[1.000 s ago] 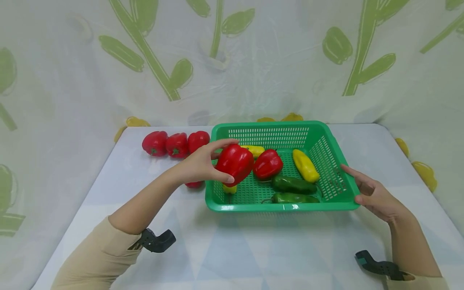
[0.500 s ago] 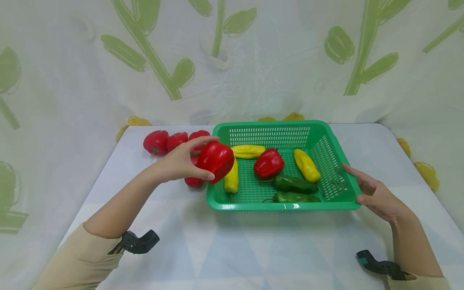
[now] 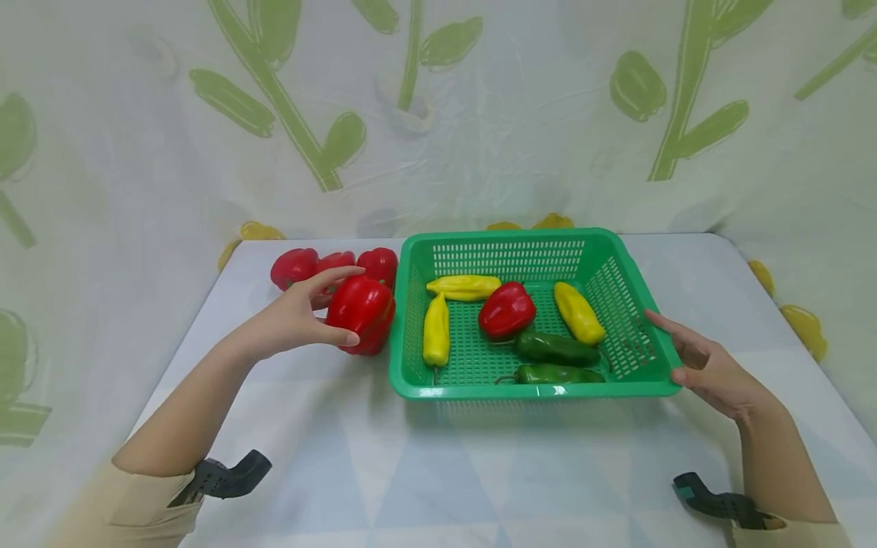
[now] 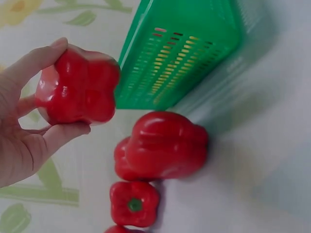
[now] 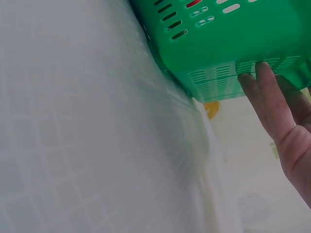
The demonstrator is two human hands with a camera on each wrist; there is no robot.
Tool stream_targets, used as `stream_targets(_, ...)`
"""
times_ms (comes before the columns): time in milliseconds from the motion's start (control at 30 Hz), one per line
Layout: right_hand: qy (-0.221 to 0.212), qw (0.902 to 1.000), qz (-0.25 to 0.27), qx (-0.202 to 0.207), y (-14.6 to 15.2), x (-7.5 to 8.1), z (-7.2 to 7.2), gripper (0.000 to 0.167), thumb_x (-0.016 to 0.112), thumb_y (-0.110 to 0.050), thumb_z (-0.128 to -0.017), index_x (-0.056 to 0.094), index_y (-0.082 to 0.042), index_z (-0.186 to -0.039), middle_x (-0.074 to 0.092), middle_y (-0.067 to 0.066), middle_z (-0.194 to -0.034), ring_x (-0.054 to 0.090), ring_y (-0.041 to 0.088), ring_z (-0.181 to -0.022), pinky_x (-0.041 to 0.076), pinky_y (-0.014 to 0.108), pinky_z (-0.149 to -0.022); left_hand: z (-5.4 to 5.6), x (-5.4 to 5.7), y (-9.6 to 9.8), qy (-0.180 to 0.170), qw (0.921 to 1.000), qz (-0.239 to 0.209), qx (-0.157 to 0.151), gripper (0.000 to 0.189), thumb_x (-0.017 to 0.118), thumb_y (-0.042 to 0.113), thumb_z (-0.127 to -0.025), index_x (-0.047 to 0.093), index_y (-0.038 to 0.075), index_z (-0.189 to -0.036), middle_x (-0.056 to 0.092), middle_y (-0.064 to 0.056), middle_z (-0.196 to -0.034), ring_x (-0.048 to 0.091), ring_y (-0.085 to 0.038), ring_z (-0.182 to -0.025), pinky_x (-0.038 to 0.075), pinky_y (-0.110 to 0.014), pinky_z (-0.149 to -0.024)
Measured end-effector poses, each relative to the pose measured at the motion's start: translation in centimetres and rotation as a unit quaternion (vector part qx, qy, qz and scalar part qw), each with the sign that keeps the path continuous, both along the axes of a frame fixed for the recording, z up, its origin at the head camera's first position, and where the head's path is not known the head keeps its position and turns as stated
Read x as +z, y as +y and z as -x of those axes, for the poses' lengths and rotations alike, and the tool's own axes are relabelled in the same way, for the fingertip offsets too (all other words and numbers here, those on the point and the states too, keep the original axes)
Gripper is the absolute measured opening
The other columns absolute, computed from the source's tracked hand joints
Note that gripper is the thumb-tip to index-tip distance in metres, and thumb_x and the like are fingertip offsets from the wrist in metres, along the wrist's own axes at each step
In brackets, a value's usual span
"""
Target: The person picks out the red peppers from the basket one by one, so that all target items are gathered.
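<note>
My left hand (image 3: pixel 291 320) holds a red bell pepper (image 3: pixel 358 308) between thumb and fingers, raised to the left of the green basket (image 3: pixel 534 391). In the left wrist view the lobed underside of this pepper (image 4: pixel 80 87) faces the camera. Another red bell pepper (image 4: pixel 167 145) lies below it beside the basket, mostly covered by the held one in the head view. My right hand (image 3: pixel 715 377) touches the basket's right side near the front corner, thumb and fingers spread along the outside of the rim. Straight fingers (image 5: pixel 272 99) rest against the slotted wall in the right wrist view.
Inside the basket lie a red bell pepper (image 3: pixel 507 310), yellow peppers (image 3: pixel 578 312) and green peppers (image 3: pixel 556 349). More red bell peppers (image 3: pixel 294 269) line the table's back left. A patterned curtain (image 3: pixel 514 137) hangs behind the table (image 3: pixel 438 472).
My left hand has carried the red bell pepper leftward, from over the basket to outside its left wall. Yellow peppers inside are uncovered. My right hand and the basket stay put.
</note>
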State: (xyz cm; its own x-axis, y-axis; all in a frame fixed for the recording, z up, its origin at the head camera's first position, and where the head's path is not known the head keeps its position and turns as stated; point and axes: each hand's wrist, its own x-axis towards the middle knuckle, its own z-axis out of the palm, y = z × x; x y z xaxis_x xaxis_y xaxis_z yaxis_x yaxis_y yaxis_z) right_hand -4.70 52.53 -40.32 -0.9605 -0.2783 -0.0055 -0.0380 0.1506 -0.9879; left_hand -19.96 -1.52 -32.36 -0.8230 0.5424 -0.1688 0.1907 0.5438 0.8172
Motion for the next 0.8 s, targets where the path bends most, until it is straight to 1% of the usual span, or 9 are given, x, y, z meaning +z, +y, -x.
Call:
stream_targets(167, -0.003, 1.0000, -0.001, 0.000, 0.0, -0.1, -0.1, 0.067, 0.058, -0.022, -0.094, 0.023, -0.017, -0.151, 0.041, -0.008, -0.137, 0.050, 0.007, -0.115, 0.050, 0.022, -0.087, -0.3, -0.6, -1.5, -0.007, 0.9999, -0.011, 0.004, 0.094, 0.085, 0.017, -0.064, 0.034, 0.017, -0.142, 0.039, -0.017, -0.137, 0.038, -0.042, -0.126, 0.056, -0.045, -0.077)
stream_targets(300, -0.006, 1.0000, -0.001, -0.002, 0.1, -0.1, 0.0, 0.067, 0.058, -0.022, -0.094, 0.023, -0.018, -0.151, 0.044, -0.006, -0.134, 0.052, 0.008, -0.114, 0.050, 0.023, -0.087, -0.6, -1.2, -2.8, -0.021, 0.9996, -0.019, 0.004, 0.093, 0.085, 0.017, -0.065, 0.033, 0.015, -0.143, 0.038, -0.018, -0.137, 0.038, -0.043, -0.125, 0.057, -0.044, -0.075)
stream_targets(500, -0.003, 1.0000, 0.007, 0.001, 0.1, -0.2, 0.0, 0.066, 0.057, -0.021, -0.094, 0.023, -0.017, -0.151, 0.041, -0.007, -0.136, 0.051, 0.007, -0.115, 0.050, 0.023, -0.088, -0.7, -2.2, -4.5, -0.036, 0.9992, -0.010, 0.010, 0.093, 0.083, 0.018, -0.068, 0.031, 0.013, -0.144, 0.038, -0.020, -0.137, 0.039, -0.045, -0.123, 0.057, -0.043, -0.073)
stream_targets(667, -0.002, 1.0000, 0.002, -0.002, 0.1, -0.1, 0.0, 0.067, 0.058, -0.021, -0.094, 0.023, -0.017, -0.151, 0.041, -0.008, -0.136, 0.051, 0.007, -0.114, 0.051, 0.022, -0.087, -0.6, -3.3, -5.6, -0.042, 0.9990, -0.002, 0.015, 0.095, 0.083, 0.021, -0.068, 0.028, 0.013, -0.146, 0.037, -0.021, -0.137, 0.038, -0.046, -0.124, 0.057, -0.043, -0.074)
stream_targets(800, -0.006, 1.0000, -0.004, -0.006, 0.1, -0.1, 0.0, 0.068, 0.059, -0.022, -0.094, 0.023, -0.017, -0.151, 0.043, -0.008, -0.134, 0.051, 0.007, -0.114, 0.050, 0.022, -0.087, -0.4, -4.4, -6.4, -0.037, 0.9990, 0.003, 0.024, 0.094, 0.082, 0.022, -0.070, 0.028, 0.012, -0.146, 0.036, -0.023, -0.137, 0.036, -0.047, -0.124, 0.057, -0.044, -0.075)
